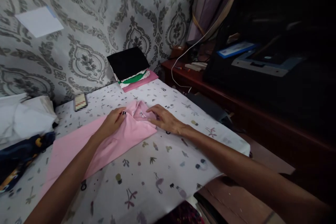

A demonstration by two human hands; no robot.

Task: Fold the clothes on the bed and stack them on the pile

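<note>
A pink collared shirt (115, 148) lies folded lengthwise on the patterned bedsheet (157, 178), its collar end pointing away from me. At the left side of the collar, my left hand (113, 121) has its fingers closed on the fabric. My right hand (166, 120) is at the collar's right side, thumb and forefinger curved apart by the neck opening. A small pale label shows inside the neck. How firmly the right fingertips touch the cloth I cannot tell.
A folded stack with a black garment (128, 63) on top sits by the wall. White cloth (26, 119) and a dark blue garment (23, 155) lie at left, near a small blurred-out item (80, 102). A dark red cabinet (196, 77) and white cable (173, 68) are at right.
</note>
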